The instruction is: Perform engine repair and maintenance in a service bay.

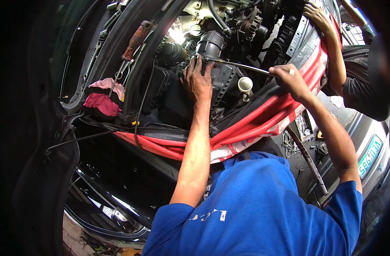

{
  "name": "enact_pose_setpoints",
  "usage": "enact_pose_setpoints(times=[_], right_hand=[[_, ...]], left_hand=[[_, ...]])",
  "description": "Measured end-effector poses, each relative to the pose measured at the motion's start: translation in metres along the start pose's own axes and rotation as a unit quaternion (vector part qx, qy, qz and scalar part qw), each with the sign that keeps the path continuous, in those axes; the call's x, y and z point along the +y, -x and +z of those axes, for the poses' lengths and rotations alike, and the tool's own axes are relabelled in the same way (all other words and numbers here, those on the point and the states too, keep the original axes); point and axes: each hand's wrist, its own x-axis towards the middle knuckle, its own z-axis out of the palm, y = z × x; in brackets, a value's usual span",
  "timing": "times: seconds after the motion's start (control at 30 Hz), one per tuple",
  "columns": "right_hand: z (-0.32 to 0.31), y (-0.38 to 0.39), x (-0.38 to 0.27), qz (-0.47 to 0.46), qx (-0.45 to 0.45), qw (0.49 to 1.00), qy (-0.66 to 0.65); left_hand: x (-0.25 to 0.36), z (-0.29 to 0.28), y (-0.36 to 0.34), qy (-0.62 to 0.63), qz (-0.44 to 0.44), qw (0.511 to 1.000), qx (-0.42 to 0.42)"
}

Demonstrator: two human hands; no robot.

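My left hand (pixel 197 81) rests with fingers stretched out at the base of a ribbed black air intake duct (pixel 211 44). Below it lies the black plastic air filter housing (pixel 173 100), partly hidden by my forearm. My right hand (pixel 290 81) is closed around the end of a long-shafted screwdriver (pixel 246 67); the handle is hidden inside my fist. Its thin metal shaft runs nearly level to the left, and the tip ends beside my left thumb at the duct. Whether the tip touches a clamp there cannot be made out. A cream-coloured filler neck (pixel 245 85) stands below the shaft.
A red cover (pixel 263 117) drapes over the car's front edge. An orange-handled screwdriver (pixel 137 40) and pink cloth (pixel 103 103) lie at left. Another person's hand (pixel 319 16) grips the front panel at upper right. Loose tools (pixel 291 141) lie lower right, beside a metal bar (pixel 308 160).
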Motion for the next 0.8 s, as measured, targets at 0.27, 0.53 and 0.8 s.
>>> enact_pose_setpoints(times=[0.27,0.53,0.8], right_hand=[[0.000,0.017,-0.023,-0.030,-0.061,0.997,0.032],[0.005,0.024,-0.002,-0.304,0.062,0.887,0.341],[-0.006,0.018,-0.008,-0.468,0.067,0.649,0.596]], left_hand=[[-0.004,0.000,0.002,0.001,-0.002,1.000,0.008],[0.002,-0.002,0.001,-0.001,0.000,1.000,0.000],[0.001,-0.002,0.003,-0.033,-0.002,0.999,0.009]])
